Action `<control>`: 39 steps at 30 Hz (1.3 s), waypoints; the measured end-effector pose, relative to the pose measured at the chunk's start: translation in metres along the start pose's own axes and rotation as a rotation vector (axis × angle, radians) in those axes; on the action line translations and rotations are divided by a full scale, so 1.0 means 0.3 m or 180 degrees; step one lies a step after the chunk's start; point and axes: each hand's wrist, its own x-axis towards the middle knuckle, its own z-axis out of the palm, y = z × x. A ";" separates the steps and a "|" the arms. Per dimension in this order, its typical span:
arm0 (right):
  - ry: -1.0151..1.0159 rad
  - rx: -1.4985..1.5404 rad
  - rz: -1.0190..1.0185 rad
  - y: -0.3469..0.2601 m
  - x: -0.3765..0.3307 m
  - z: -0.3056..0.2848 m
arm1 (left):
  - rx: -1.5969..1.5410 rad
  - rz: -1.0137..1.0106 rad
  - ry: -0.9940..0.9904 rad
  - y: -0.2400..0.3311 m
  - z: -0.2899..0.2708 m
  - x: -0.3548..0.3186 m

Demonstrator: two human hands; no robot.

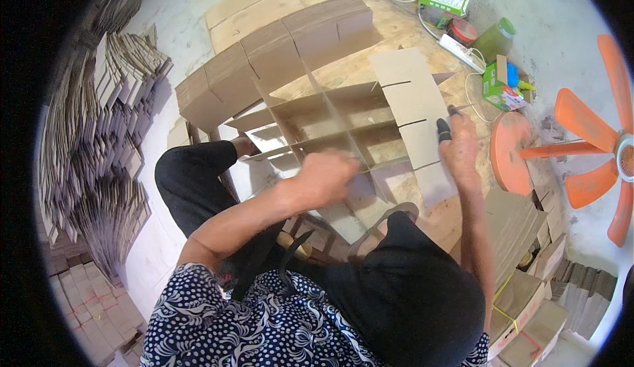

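My right hand [460, 144], with black covers on two fingertips, grips the right edge of a slotted cardboard strip [417, 113]. The strip stands tilted at the right end of a partly assembled cardboard divider grid [310, 113], whose crossing strips form open cells. My left hand [328, 177] is over the near side of the grid, smeared by motion, so its fingers cannot be made out. Behind the grid stands a long row of stacked slotted strips [267, 50].
Fanned heaps of cardboard strips [99, 142] lie at left. An orange fan [512, 149] stands at right, near a green box [505, 86], a power strip [462, 51] and a jar [495, 39]. Tied cardboard bundles [525, 301] sit at lower right.
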 end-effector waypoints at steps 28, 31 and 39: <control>-0.1121 0.1378 0.0308 -0.114 0.171 -0.220 | -0.0220 -0.0141 0.0087 0.069 0.191 0.225; -0.1028 0.1517 0.0239 -0.129 0.178 -0.233 | -0.0196 -0.0144 0.0084 0.069 0.196 0.236; -0.1068 0.1438 -0.0080 -0.111 0.189 -0.230 | -0.0381 -0.0099 0.0330 0.069 0.200 0.234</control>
